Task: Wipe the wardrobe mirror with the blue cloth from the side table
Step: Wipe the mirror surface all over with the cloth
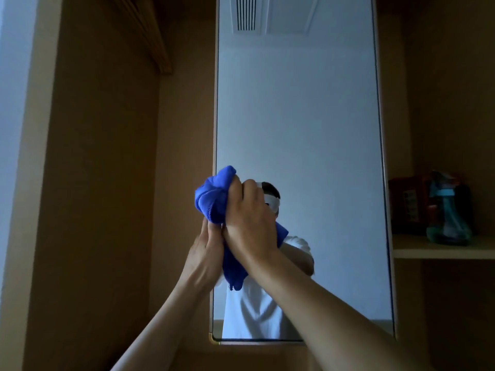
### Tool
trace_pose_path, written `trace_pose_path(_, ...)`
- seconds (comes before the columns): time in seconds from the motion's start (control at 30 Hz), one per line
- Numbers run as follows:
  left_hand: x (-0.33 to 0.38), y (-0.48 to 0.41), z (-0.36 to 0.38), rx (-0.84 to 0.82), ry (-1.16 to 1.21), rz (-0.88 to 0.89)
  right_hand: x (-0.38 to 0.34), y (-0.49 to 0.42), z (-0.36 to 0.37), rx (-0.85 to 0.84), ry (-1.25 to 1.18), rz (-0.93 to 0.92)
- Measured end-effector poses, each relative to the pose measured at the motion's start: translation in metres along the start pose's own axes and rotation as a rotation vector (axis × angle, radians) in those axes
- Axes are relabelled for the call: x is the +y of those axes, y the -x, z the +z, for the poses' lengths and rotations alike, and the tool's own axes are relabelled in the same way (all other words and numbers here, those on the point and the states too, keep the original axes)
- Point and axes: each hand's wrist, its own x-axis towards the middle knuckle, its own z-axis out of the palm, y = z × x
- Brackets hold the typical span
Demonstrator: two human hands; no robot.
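We see a vivid royal-blue cloth (214, 199), plain and unprinted, against the mirror (297, 116), whose glass shows pale grey-blue, a white shirt (254, 311) and a white vent (246, 14) striped with dark slats. The wardrobe panels (101, 183) are plain warm tan-brown. The shelf (442, 249) is paler beige, and on it are a teal bottle (447, 218) and a red pack (407, 207).

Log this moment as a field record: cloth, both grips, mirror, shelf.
item: blue cloth, bunched, one end hanging down between the wrists
right: right grip holds the bunched top of the cloth
left: left grip holds the cloth lower down
surface: mirror, upright behind the cloth; contact cannot be told
side: shelf right of the mirror, bearing a teal bottle and a red box, both blurred
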Motion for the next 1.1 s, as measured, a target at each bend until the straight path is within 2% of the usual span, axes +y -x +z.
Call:
trace_pose_path(0.2, 0.0, 0.001, 0.008, -0.028, -0.14, 0.059, 0.046, 0.001, -0.023, -0.09, -0.022, -0.06)
trace_pose_path(0.3, -0.007, 0.001, 0.007, -0.018, -0.22, 0.021, 0.094, 0.002, -0.036, -0.136, -0.079, 0.054)
trace_pose_path(0.43, -0.011, 0.007, 0.0, -0.072, -0.205, 0.027, 0.166, 0.003, -0.055, -0.071, -0.075, 0.195)
trace_pose_path(0.6, -0.011, 0.005, 0.003, -0.058, -0.183, 0.016, 0.21, 0.017, -0.068, 0.029, -0.049, 0.231)
trace_pose_path(0.73, -0.01, 0.007, 0.003, -0.068, -0.182, 0.03, 0.214, 0.024, -0.065, 0.081, 0.072, 0.219)
trace_pose_path(0.9, -0.016, 0.004, -0.002, -0.05, -0.169, 0.031, 0.192, 0.02, -0.062, 0.095, 0.054, 0.322)
trace_pose_path(1.1, -0.044, -0.027, 0.012, 0.02, -0.138, 0.05, 0.133, 0.02, -0.051, -0.012, 0.001, 0.303)
